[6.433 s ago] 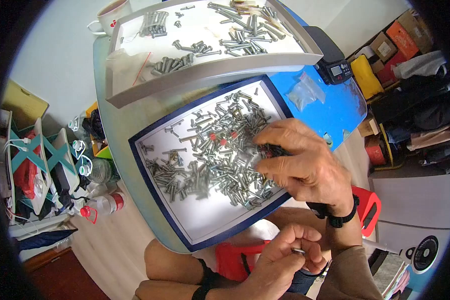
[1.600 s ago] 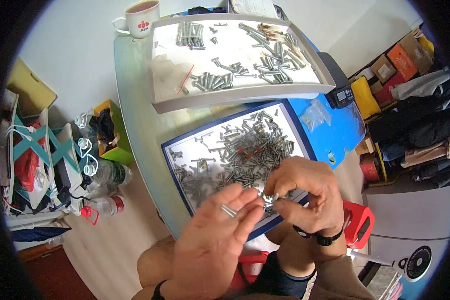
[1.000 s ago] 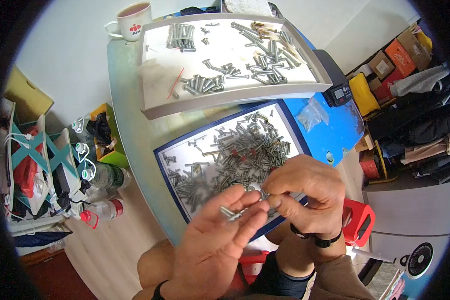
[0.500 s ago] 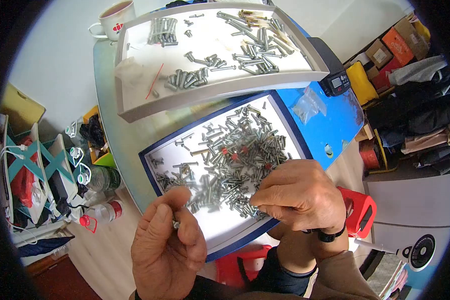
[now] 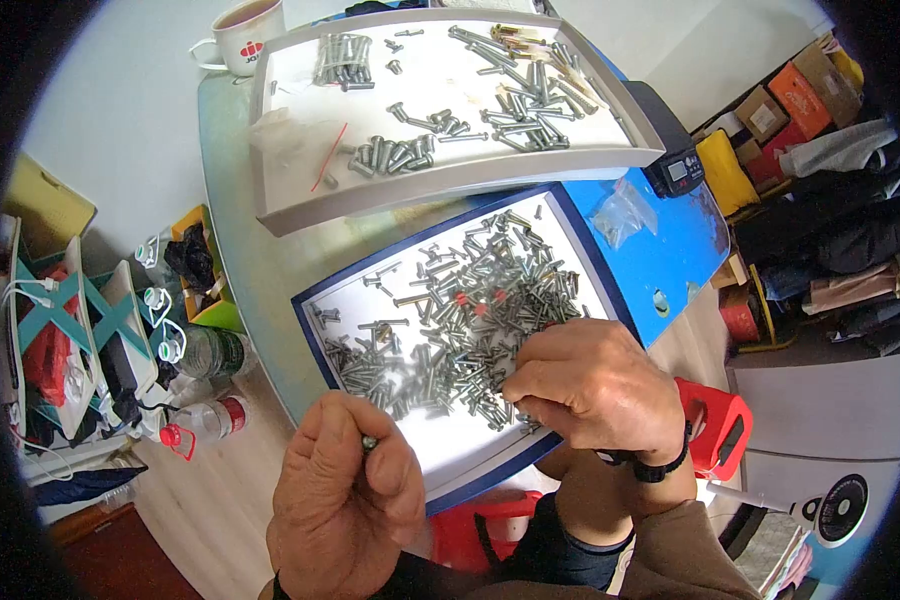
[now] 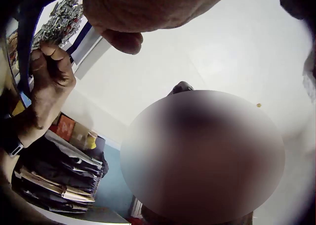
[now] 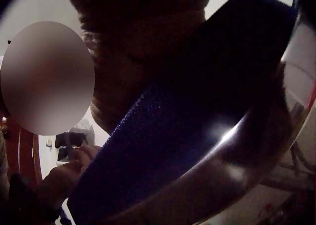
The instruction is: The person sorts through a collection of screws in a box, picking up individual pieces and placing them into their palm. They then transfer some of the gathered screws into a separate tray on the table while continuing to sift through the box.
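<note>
My left hand (image 5: 340, 500) is curled round at least one metal screw (image 5: 369, 443), whose head shows between thumb and fingers. It stands at the lower left, just in front of the blue-rimmed box (image 5: 440, 494). A dense heap of silvery screws (image 5: 480, 300) lies in this box, with a few red bits (image 5: 481, 309) among them. Over the box's right front side, my right hand (image 5: 600, 390) bends its thumb and fingers down at the heap's edge; I cannot tell whether they pinch a screw. The left wrist view also shows the right hand (image 6: 52, 81) beside the heap.
Behind, a grey-walled tray (image 5: 410, 199) holds longer screws in groups and plastic bags. A mug (image 5: 248, 40) stands at the table's back left. To the right are a small bag (image 5: 625, 214) on a blue board (image 5: 685, 250) and a black scale (image 5: 675, 150). Bottles (image 5: 205, 418) stand on the floor.
My left hand was palm up with screws beside the right hand; it has since drawn left and curled round what it holds. The right hand has lowered to the heap.
</note>
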